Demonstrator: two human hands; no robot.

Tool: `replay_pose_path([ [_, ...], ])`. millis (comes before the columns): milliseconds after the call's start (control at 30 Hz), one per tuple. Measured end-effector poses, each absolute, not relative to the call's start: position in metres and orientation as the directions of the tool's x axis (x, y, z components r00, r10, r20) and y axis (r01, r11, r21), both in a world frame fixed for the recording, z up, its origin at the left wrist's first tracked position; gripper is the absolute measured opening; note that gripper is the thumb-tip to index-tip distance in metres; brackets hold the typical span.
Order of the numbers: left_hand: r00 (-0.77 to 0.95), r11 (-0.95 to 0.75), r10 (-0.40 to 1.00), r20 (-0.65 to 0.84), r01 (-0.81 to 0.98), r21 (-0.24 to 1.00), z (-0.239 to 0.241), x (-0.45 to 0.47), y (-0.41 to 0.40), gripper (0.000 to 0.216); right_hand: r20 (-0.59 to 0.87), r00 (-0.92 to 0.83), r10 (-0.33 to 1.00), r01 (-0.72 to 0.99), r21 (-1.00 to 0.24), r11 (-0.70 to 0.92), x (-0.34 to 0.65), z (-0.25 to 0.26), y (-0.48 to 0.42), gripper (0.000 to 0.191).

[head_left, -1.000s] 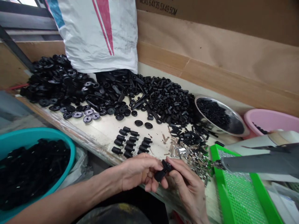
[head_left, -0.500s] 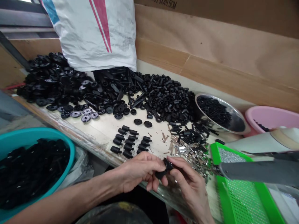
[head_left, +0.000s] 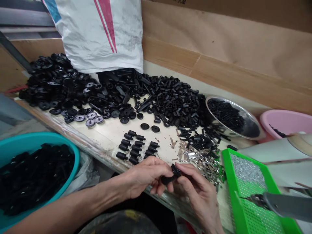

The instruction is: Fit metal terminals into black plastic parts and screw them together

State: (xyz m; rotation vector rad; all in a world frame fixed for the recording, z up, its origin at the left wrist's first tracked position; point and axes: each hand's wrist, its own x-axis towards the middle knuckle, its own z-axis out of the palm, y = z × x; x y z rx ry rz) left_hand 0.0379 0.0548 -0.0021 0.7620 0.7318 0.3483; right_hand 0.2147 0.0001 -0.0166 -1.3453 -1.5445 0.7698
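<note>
My left hand [head_left: 143,177] and my right hand [head_left: 197,191] meet at the near edge of the table [head_left: 109,133]. Together they pinch a small black plastic part [head_left: 170,175], the left fingers curled round its lower end and the right fingertips on its upper end. Just beyond the hands lie rows of black cylindrical pieces [head_left: 136,146] and a scatter of small metal clips [head_left: 195,157].
Heaps of black discs [head_left: 56,84] and black tubes [head_left: 173,100] cover the far table under a white sack [head_left: 97,32]. A steel bowl [head_left: 232,118], a pink basin [head_left: 285,122], a green mesh tray [head_left: 251,195], a grey power tool [head_left: 280,204] and a teal basin [head_left: 36,169] surround me.
The grey tool at the right has dropped lower and moved right, uncovering the green tray. My hands have kept hold of the black part and barely shifted.
</note>
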Motion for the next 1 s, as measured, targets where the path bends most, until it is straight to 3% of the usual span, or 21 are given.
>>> replay_pose_path([
  [467, 0.627, 0.532, 0.647, -0.435, 0.038, 0.846, 0.004, 0.039, 0.052, 0.022, 0.236, 0.016, 0.972, 0.389, -0.897, 0.211, 0.210, -0.017, 0.003, 0.021],
  [733, 0.728, 0.615, 0.580, -0.366, -0.096, 0.783, 0.003, 0.031, 0.056, 0.023, 0.195, 0.034, 0.980, 0.370, -0.914, 0.169, 0.215, -0.026, 0.002, 0.023],
  [1000, 0.724, 0.744, 0.519, -0.455, -0.120, 0.658, -0.004, 0.035, 0.061, 0.016, 0.174, -0.006, 0.985, 0.333, -0.928, 0.166, 0.213, -0.022, 0.003, 0.021],
])
